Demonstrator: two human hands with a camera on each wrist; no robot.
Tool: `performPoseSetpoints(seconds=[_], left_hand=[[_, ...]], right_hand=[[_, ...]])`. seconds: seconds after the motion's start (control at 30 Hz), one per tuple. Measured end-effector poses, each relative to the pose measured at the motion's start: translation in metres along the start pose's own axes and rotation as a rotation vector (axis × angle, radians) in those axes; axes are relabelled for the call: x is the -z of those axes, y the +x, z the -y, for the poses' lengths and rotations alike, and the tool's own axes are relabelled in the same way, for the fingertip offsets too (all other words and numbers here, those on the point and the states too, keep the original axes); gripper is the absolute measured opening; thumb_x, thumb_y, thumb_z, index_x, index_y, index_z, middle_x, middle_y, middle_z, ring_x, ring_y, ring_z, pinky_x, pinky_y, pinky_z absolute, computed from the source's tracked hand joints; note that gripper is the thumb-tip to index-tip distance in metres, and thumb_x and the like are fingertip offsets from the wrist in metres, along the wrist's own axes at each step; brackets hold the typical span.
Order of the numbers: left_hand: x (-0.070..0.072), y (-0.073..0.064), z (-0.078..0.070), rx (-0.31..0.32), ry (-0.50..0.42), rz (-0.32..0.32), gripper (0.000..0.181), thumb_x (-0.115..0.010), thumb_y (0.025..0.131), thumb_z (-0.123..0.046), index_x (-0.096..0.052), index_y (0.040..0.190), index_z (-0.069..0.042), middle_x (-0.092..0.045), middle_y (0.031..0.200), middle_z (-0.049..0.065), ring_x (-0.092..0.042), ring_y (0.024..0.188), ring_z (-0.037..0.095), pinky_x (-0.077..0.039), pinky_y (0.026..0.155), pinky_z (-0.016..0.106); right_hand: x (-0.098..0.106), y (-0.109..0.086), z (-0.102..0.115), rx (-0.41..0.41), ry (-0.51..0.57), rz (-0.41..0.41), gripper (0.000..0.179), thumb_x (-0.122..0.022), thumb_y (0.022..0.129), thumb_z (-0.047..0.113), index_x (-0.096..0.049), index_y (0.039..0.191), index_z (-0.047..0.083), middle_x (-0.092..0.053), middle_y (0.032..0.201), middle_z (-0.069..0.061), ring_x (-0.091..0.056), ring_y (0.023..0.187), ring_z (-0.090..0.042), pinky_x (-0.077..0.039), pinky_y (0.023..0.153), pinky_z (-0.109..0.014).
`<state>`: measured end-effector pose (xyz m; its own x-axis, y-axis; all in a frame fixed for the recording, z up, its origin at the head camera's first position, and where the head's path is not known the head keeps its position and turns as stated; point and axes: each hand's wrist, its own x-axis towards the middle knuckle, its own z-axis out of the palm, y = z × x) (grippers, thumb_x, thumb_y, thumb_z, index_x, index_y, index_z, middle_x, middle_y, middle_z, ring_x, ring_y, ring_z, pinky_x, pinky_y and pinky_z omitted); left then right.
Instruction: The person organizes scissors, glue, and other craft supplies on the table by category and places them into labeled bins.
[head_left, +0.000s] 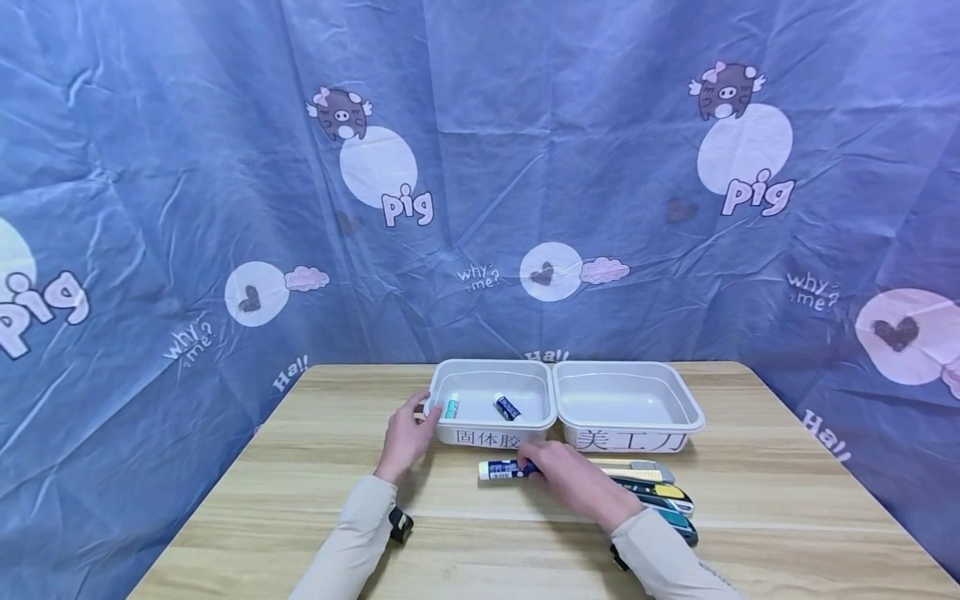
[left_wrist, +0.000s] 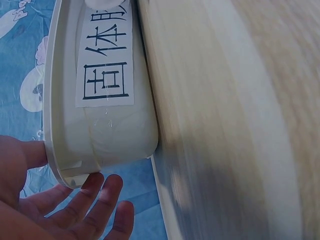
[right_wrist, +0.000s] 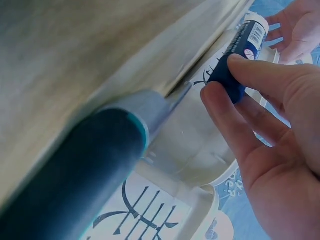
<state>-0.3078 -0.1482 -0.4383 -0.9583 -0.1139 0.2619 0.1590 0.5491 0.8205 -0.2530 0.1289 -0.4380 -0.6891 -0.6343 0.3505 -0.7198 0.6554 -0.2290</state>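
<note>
My right hand pinches a blue glue stick between thumb and fingers, just in front of the left white plastic box. In the right wrist view the glue stick shows a white end and a barcode label. My left hand holds that box by its left end, thumb at the rim and fingers against the underside of the lip, as the left wrist view shows. Inside the box lie a teal glue stick and a dark blue glue stick. Chinese characters mark the box's front label.
A second white box with its own label stands against the first on the right. Several utility knives lie beside my right forearm, among them a yellow one and a teal one. A blue printed cloth hangs behind the wooden table.
</note>
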Motion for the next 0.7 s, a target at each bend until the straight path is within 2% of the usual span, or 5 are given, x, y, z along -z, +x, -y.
performPoseSetpoints(seconds=[0.2, 0.43, 0.7], left_hand=[[0.000, 0.001, 0.000, -0.014, 0.000, 0.004, 0.045, -0.064, 0.101, -0.020, -0.058, 0.140, 0.002, -0.070, 0.115, 0.025, -0.069, 0.085, 0.024, -0.055, 0.072, 0.034], [0.000, -0.001, -0.001, -0.011, -0.007, -0.005, 0.047, -0.065, 0.100, -0.020, -0.058, 0.140, 0.002, -0.071, 0.115, 0.025, -0.069, 0.083, 0.024, -0.055, 0.072, 0.034], [0.000, 0.000, 0.000, -0.006, -0.009, 0.000, 0.047, -0.065, 0.100, -0.020, -0.057, 0.142, 0.002, -0.070, 0.115, 0.023, -0.067, 0.080, 0.020, -0.053, 0.069, 0.031]], right_hand=[[0.002, 0.001, 0.001, 0.005, -0.004, -0.054, 0.025, -0.078, 0.084, -0.003, -0.065, 0.097, 0.015, -0.071, 0.095, 0.003, -0.068, 0.086, -0.012, -0.058, 0.075, -0.025], [0.007, 0.001, 0.000, 0.004, 0.036, -0.066, 0.021, -0.077, 0.086, -0.001, -0.065, 0.094, 0.015, -0.070, 0.091, 0.005, -0.067, 0.084, -0.011, -0.057, 0.073, -0.024], [0.012, 0.003, -0.001, 0.019, 0.029, -0.099, 0.022, -0.076, 0.087, -0.002, -0.068, 0.103, 0.011, -0.074, 0.096, 0.001, -0.069, 0.086, -0.012, -0.058, 0.074, -0.024]])
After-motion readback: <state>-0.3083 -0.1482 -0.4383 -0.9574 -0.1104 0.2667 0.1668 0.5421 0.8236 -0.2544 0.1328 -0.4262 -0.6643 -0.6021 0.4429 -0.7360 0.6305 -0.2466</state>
